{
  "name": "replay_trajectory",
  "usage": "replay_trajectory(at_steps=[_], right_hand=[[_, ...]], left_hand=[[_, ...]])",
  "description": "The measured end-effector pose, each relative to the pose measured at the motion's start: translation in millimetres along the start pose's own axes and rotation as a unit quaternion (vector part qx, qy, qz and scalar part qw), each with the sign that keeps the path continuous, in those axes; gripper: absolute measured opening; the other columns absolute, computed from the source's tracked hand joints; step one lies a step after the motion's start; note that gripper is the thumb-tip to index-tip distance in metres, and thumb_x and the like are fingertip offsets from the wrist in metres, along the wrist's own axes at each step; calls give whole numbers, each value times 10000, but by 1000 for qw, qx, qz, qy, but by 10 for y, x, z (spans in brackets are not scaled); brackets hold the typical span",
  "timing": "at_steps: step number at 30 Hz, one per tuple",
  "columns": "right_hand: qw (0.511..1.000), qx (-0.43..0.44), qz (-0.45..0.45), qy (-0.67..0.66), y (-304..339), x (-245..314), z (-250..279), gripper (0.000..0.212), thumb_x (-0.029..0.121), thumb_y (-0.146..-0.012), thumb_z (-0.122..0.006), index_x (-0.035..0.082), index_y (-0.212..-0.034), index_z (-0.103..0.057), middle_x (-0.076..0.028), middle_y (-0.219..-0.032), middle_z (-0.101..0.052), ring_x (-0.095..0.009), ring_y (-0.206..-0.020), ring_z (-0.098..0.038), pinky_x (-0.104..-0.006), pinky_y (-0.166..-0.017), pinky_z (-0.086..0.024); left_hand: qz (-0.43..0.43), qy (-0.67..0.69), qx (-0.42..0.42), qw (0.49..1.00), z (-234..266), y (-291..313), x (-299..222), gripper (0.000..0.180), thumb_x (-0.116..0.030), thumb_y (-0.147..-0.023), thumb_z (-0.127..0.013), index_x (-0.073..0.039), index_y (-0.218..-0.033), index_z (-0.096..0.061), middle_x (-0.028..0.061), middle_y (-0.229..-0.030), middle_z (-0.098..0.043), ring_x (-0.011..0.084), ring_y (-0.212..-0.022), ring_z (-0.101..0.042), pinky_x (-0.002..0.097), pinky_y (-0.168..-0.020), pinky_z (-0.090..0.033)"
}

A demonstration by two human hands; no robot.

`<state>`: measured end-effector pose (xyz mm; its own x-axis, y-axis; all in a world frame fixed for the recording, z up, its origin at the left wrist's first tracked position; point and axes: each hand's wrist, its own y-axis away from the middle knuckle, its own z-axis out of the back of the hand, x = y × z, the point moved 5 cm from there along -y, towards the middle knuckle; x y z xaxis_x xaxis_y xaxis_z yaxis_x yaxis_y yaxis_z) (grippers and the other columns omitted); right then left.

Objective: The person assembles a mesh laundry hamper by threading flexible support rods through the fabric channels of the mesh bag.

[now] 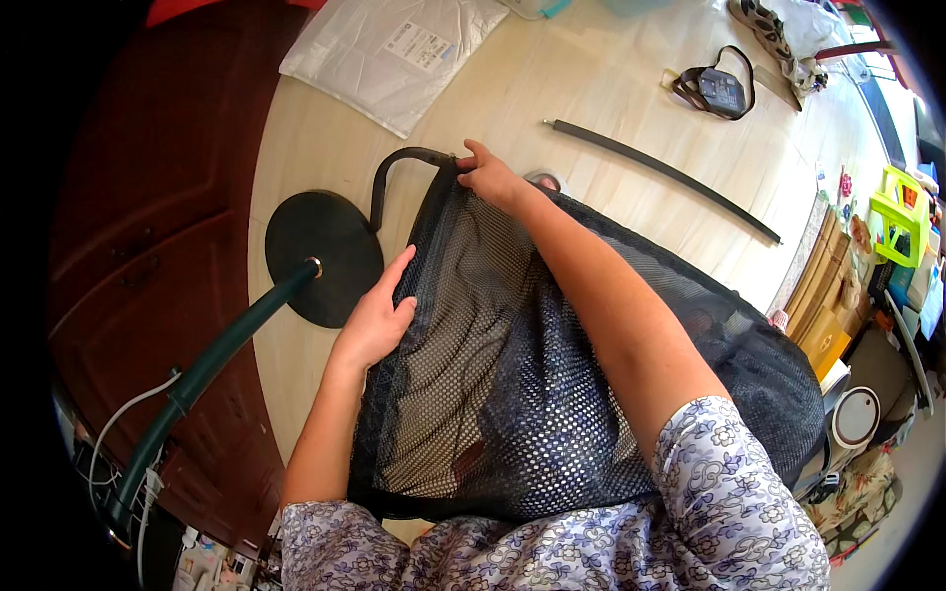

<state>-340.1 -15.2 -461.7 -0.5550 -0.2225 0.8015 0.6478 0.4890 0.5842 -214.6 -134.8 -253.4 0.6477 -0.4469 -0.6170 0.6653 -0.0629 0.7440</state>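
A large black mesh net (552, 394) lies spread across my lap, with a thick dark hem along its left edge. My right hand (490, 179) grips the far corner of the hem, its index finger stretched out. There a curved dark rod (394, 158) meets the corner; my fingers partly hide the joint. My left hand (379, 315) lies along the hem nearer to me, fingers straight and thumb apart, touching the mesh. A separate straight dark rod (665, 177) rests on the floor beyond the net.
Left of the net stands a round black base (320, 256) with a dark green pole (236, 340). Dark red cabinets (148, 295) line the left. On the pale floor lie a plastic mailing bag (394, 54) and a black strapped device (717, 89). A yellow-green stool (899, 212) and cardboard (818, 276) are at right.
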Motion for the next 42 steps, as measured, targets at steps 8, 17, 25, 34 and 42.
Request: replay_trajectory(at_steps=[8,17,25,34,42], right_hand=[[962,46,-111,246,-116,3,31,476,313,-785,-573,260,-1249,-480,-101,-1287,-448,-313,-1203,-380,-485,-992,-272],[907,-36,-9,420,123,112,-144,461,255,-776,-547,276,-1232,-483,-102,-1369,-315,-316,-1261,-280,-507,-1007,-233],[868,-83,146,468,334,209,-253,422,312,-696,-654,171,-1085,-570,-96,-1253,-414,-296,-1185,-358,-480,-950,-296],[839,-89,-4,537,432,239,-218,479,431,-732,-637,67,-1024,-526,-125,-1072,-558,-281,-1042,-501,-438,-845,-376],[914,-13,-64,401,407,98,-367,555,489,-791,-534,-13,-1026,-522,-197,-1003,-597,-331,-967,-571,-441,-837,-418]], left_hand=[[-13,138,-36,990,33,-57,250,479,-73,-825,-542,-37,-1285,-411,110,-1213,-517,146,-1101,-486,257,-938,-355],[73,67,-101,990,268,-165,274,412,-94,-839,-560,-24,-1235,-471,101,-1010,-607,105,-835,-553,228,-772,-435],[77,196,-78,974,119,-269,703,496,-193,-840,-567,62,-1235,-410,116,-1035,-583,141,-886,-541,270,-811,-427],[105,157,-24,982,137,-223,637,404,-245,-849,-539,90,-1071,-502,112,-1015,-584,150,-901,-531,270,-815,-415],[123,-3,-10,992,143,-290,583,380,-234,-821,-592,87,-1013,-526,110,-972,-596,163,-876,-551,275,-777,-430]])
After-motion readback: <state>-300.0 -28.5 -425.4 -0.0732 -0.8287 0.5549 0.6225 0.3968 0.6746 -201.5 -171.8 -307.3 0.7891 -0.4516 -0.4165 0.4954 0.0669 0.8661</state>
